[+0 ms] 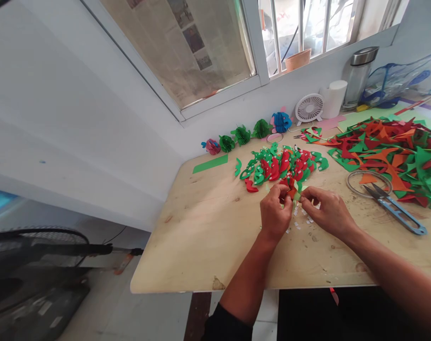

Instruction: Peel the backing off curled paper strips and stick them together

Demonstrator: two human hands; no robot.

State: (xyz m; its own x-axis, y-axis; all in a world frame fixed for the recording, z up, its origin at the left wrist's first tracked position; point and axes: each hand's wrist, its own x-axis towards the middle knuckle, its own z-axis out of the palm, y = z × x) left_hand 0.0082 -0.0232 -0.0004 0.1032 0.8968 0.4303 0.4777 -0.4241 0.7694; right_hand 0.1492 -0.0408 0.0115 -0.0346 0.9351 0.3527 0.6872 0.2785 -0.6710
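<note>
My left hand [275,211] is closed, its thumb and fingers pinching a small orange paper cutout [292,190] above the table. Close beside it, my right hand [327,209] pinches at the edge of a pale green paper piece [298,193] that meets the orange one. Fingers partly hide both pieces. Just beyond my hands lies a loose pile of curved red paper cutouts [274,169] and green paper cutouts [259,174], several with small white patches. Tiny white paper bits [297,226] are scattered on the tabletop under my hands.
Blue-handled thread snips [400,215] and a tape ring [350,184] lie right, before a heap of paper scraps [392,151]. Along the wall stand folded paper figures [242,136], a small white fan [309,109] and a glass bottle [357,80]. A green strip [210,164] lies on the wooden table [197,241].
</note>
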